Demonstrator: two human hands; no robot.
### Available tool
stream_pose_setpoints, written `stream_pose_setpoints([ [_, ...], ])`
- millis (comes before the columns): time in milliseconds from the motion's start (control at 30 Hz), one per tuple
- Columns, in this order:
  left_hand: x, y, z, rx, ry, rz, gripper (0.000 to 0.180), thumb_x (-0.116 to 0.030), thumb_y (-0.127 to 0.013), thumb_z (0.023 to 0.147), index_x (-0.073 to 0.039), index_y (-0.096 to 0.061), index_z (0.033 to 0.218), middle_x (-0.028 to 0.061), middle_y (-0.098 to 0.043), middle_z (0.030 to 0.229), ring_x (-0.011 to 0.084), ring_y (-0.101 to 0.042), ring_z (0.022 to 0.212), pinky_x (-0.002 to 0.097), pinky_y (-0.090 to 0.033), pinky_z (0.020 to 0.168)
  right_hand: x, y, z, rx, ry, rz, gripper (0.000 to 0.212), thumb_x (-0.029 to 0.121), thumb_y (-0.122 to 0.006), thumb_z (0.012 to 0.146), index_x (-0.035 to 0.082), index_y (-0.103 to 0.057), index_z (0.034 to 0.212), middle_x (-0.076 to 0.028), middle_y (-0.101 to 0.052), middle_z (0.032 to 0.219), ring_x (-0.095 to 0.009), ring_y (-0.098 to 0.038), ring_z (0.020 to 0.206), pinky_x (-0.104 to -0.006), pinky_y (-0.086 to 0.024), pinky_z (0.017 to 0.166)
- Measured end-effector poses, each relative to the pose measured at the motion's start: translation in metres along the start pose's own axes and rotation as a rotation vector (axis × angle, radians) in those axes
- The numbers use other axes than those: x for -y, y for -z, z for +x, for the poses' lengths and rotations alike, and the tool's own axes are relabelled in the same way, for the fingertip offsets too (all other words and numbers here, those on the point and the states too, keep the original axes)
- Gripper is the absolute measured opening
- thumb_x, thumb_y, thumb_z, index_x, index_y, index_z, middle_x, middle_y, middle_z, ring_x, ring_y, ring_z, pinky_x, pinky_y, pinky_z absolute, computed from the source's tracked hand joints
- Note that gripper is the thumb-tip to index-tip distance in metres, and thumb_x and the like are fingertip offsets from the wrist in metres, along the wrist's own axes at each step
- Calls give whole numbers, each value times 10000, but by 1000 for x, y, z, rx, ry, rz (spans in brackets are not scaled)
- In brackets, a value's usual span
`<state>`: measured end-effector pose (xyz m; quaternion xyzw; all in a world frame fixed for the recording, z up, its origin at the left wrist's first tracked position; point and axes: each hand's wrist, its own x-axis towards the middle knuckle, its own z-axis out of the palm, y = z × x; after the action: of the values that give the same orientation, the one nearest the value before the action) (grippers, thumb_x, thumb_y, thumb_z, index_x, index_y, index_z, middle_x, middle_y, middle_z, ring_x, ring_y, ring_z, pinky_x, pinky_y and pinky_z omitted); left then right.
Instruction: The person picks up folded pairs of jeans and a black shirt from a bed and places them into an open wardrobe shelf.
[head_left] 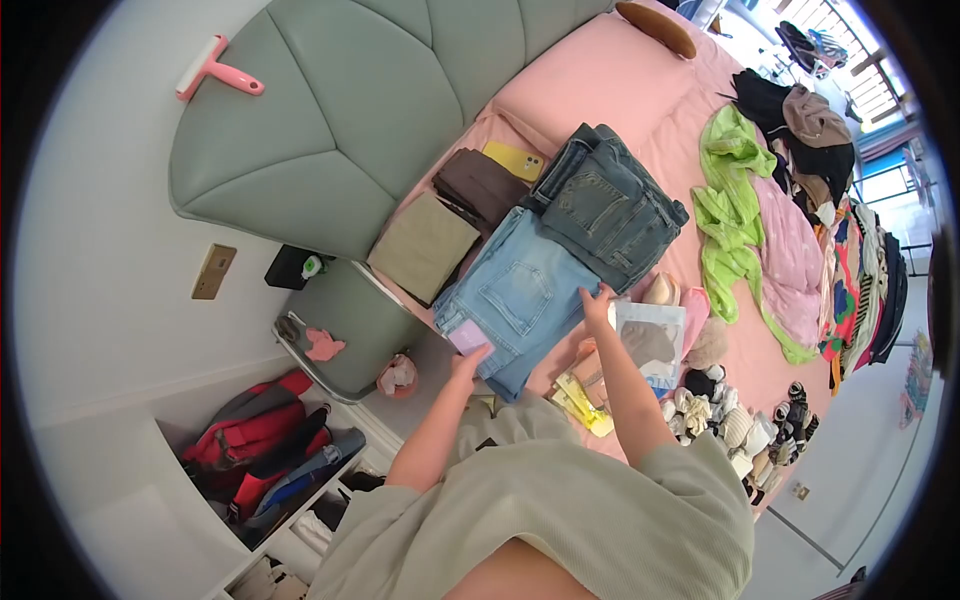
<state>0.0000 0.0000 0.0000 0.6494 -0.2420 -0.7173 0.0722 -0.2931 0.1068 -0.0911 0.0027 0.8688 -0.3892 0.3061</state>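
Observation:
Folded light blue jeans (525,275) lie in front of me at the edge of the bed. My left hand (466,362) is closed at their near left corner, by a small lilac patch (467,337) on the denim. At their right edge, my right hand (597,304) pinches the cloth, the fingertips partly hidden. Darker folded jeans (612,205) are stacked just beyond. To the left sit a folded khaki garment (424,246) and a folded dark brown one (482,185), with a yellow phone (514,160) beside them.
A pink pillow (590,85) leans near the green padded headboard (390,90). Rolled socks (735,420), a clear package (650,345) and a lime green garment (730,200) lie to the right. A bedside table (365,330) and an open cubby with bags (265,445) stand left.

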Motion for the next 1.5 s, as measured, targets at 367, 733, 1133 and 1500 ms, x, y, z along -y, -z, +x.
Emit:
stream_pose_setpoints([
  [367,-52,-11,-42,-14,-85,-105,702,-161,-786,626,-62,-402,1204,114,-564,1071,241,-586,933,362,-490,721,27,30,14,134,-159,318,616,296,-849,547,1,-559,1004,-72,-597,942,-141,-563,765,-259,-460,706],
  [733,-36,-6,-23,-35,-88,-179,724,-174,-737,688,-86,-302,1259,126,-473,1195,264,-522,1043,414,-477,739,48,27,19,84,-60,190,686,423,-765,647,-44,-544,1099,-65,-588,1002,-148,-534,901,-257,-405,807],
  [1133,-30,13,-7,41,13,-169,634,-169,-761,658,-45,-423,1180,120,-549,1078,269,-544,990,420,-465,740,56,34,28,240,54,206,564,339,-728,663,-4,-572,1082,-68,-605,952,-172,-569,863,-285,-439,785],
  [1500,-45,13,-16,20,-11,-272,468,-213,-732,695,-34,-551,1088,64,-603,1007,221,-567,939,350,-444,810,110,57,-6,718,-319,628,378,242,-679,758,35,-572,1057,-80,-624,960,-194,-605,881,-354,-500,776],
])
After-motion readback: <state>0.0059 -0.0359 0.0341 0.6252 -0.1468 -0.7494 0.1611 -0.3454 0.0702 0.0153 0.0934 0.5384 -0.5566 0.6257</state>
